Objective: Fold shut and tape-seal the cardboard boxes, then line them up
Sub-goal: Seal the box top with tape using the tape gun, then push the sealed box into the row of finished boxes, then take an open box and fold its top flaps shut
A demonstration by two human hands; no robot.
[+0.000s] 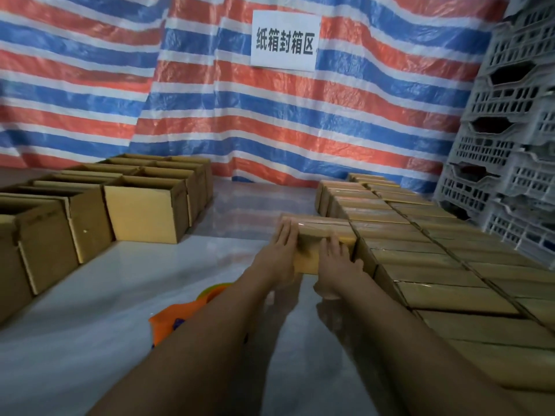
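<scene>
A sealed cardboard box [318,228] stands on the pale floor, its right side against the rows of sealed boxes [426,253]. My left hand [279,250] lies with straight fingers over the box's near left top edge. My right hand [336,262] lies flat against its near face and top edge, fingers straight. Both arms reach forward from the bottom of the view. To the left, several open boxes [144,211] stand in rows with their flaps up.
An orange tape dispenser [177,313] lies on the floor under my left forearm. Grey plastic crates [504,151] are stacked at the right. A striped red, blue and white tarp [210,100] with a white paper sign [285,40] hangs behind. Bare floor [240,205] runs between the box groups.
</scene>
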